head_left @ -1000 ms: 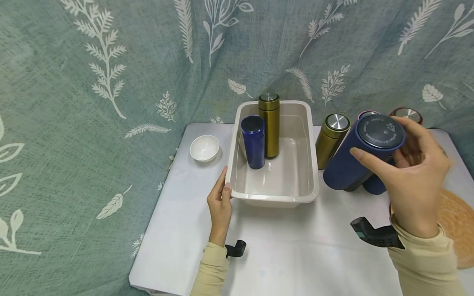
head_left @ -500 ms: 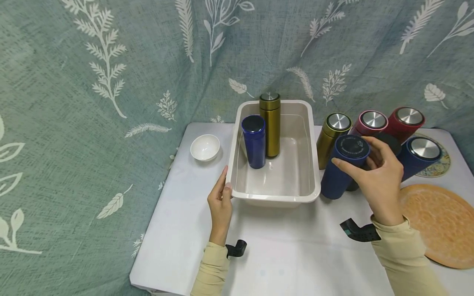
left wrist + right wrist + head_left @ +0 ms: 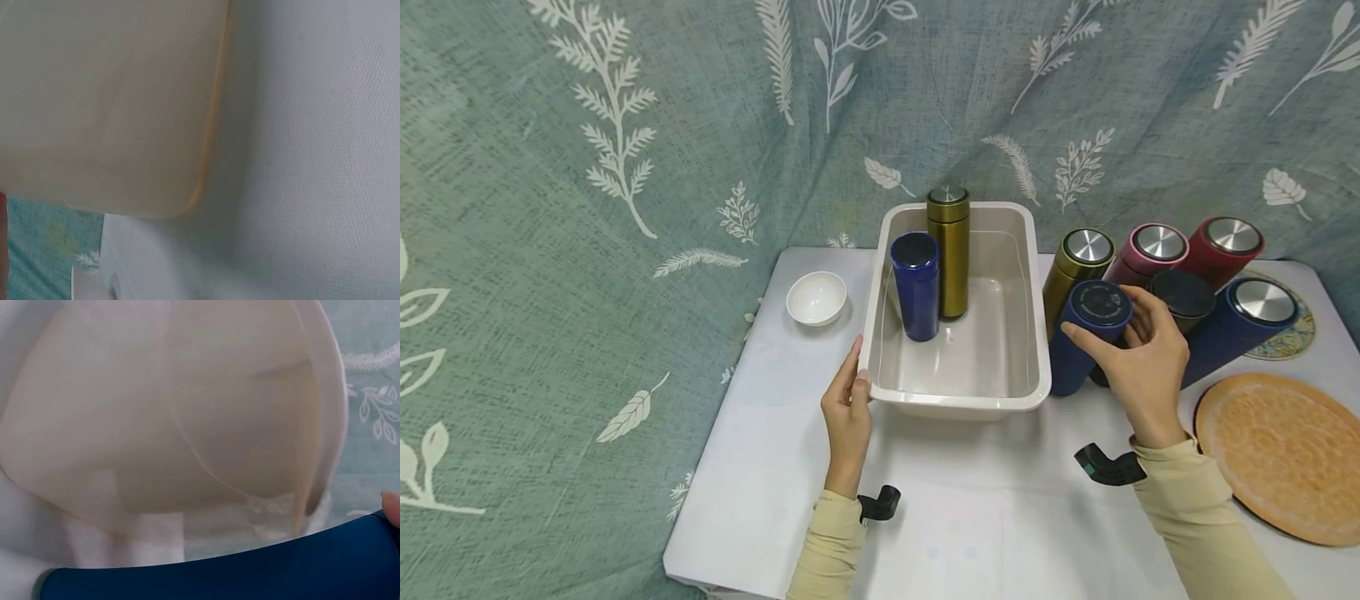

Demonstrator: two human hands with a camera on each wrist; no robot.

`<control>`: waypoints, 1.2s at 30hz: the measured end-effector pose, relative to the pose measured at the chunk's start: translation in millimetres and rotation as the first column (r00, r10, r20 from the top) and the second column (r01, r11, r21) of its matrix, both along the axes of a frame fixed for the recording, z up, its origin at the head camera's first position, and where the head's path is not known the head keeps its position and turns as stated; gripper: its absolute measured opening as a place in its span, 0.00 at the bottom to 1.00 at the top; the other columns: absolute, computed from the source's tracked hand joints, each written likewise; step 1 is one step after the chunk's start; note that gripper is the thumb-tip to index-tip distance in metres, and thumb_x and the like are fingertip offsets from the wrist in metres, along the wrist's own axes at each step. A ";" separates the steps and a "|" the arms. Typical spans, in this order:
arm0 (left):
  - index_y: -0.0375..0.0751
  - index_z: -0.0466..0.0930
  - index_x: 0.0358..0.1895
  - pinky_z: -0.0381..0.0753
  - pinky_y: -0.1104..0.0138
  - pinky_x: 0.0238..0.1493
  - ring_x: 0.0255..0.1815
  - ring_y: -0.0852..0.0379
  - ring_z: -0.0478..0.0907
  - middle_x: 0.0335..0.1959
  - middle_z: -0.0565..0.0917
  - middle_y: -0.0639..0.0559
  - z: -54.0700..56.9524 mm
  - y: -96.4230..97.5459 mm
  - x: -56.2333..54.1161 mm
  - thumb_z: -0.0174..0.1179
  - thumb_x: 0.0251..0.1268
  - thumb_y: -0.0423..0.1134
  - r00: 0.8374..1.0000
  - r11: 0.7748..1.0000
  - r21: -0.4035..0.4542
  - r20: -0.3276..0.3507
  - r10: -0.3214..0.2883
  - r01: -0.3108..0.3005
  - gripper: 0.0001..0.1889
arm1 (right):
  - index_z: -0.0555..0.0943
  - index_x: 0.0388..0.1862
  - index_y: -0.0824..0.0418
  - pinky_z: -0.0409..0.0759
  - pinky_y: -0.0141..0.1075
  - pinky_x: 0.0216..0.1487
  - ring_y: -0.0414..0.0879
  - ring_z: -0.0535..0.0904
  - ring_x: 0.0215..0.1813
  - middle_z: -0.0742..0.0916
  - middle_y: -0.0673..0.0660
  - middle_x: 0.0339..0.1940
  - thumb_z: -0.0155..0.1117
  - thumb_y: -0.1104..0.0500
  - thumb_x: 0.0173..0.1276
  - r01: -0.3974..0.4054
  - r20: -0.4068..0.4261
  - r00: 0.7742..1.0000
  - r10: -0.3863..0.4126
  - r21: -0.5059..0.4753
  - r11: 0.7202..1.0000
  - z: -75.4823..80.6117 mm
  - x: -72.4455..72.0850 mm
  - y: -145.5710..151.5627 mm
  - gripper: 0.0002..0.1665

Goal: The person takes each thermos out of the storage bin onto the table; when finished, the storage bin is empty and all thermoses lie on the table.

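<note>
Head view: right hand grips a dark blue flask beside a tub.
Thumb and fingers curl round the flask near its upward-facing black end, just right of the tub; the left hand pinches the tub's near-left rim. Inside stand a shiny blue bottle and a gold bottle.

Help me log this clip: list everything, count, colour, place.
Tub: 1, off-white, on table
Tub bottles: 2, gold, blue, in tub
Held bottle: 1, navy, right of tub
Other bottles: 5, gold, pink, red, dark, navy, right of tub
Bowl: 1, white, left of tub
Disc: 1, orange, front right
Patterned disc: 1, multicoloured, far right
Table: 1, white, underneath
Curtain: 1, green, behind, left
Cameras: 2, black, wrists
Sleeves: 2, beige, arms
Left hand: 1, holding tub
Right hand: 1, gripping held bottle
</note>
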State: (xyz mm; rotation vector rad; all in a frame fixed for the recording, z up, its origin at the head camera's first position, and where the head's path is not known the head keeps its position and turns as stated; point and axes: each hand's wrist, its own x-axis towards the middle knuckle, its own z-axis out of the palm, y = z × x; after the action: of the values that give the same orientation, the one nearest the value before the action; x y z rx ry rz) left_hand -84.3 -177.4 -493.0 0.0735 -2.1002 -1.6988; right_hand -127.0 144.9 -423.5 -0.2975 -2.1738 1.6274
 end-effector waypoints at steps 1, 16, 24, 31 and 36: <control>0.38 0.71 0.72 0.70 0.77 0.28 0.21 0.70 0.59 0.24 0.66 0.60 -2.2 -0.4 -0.5 0.46 0.74 0.28 1.000 1.000 -0.001 -0.001 0.003 -0.003 0.24 | 0.78 0.66 0.52 0.77 0.23 0.63 0.35 0.79 0.59 0.82 0.43 0.56 0.85 0.62 0.44 0.001 0.004 1.000 -0.001 0.000 1.000 -1.2 -0.5 -0.5 0.46; 0.39 0.70 0.72 0.72 0.75 0.30 0.25 0.69 0.63 0.29 0.74 0.44 0.4 0.2 0.4 0.47 0.74 0.29 1.000 1.000 0.006 0.013 -0.001 0.001 0.25 | 0.79 0.63 0.51 0.77 0.23 0.62 0.35 0.80 0.59 0.83 0.43 0.55 0.85 0.63 0.44 0.021 -0.065 0.998 -0.024 -0.046 0.999 -13.1 -5.5 -7.1 0.44; 0.33 0.71 0.70 0.73 0.75 0.31 0.24 0.70 0.62 0.28 0.71 0.57 17.4 4.8 6.6 0.47 0.73 0.28 1.000 1.000 -0.005 -0.009 -0.005 0.005 0.24 | 0.78 0.65 0.51 0.76 0.26 0.65 0.37 0.79 0.62 0.82 0.43 0.57 0.84 0.63 0.46 0.010 -0.071 0.997 -0.012 -0.025 1.000 -14.6 -6.2 -8.4 0.45; 0.45 0.72 0.72 0.70 0.75 0.29 0.22 0.69 0.59 0.23 0.66 0.58 -5.3 -1.0 -0.3 0.48 0.75 0.32 1.000 1.000 0.000 -0.017 -0.009 0.009 0.24 | 0.76 0.67 0.52 0.75 0.26 0.67 0.38 0.78 0.64 0.81 0.45 0.59 0.83 0.64 0.48 -0.003 -0.068 0.998 0.001 -0.025 1.000 -13.1 -5.4 -7.4 0.45; 0.47 0.72 0.72 0.66 0.76 0.27 0.21 0.69 0.57 0.18 0.62 0.60 -5.4 -1.6 0.0 0.47 0.76 0.33 1.000 1.000 -0.003 -0.018 -0.007 0.007 0.24 | 0.74 0.70 0.54 0.74 0.27 0.69 0.40 0.77 0.66 0.80 0.50 0.63 0.82 0.65 0.48 -0.008 -0.056 0.998 0.007 -0.014 1.000 -11.8 -5.8 -7.7 0.47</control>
State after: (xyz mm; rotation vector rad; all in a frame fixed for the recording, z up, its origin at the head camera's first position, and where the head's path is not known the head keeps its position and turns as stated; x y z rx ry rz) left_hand -84.3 -179.0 -498.4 0.0496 -2.0923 -1.6943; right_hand -132.9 137.1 -435.2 -0.2454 -2.1245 1.6362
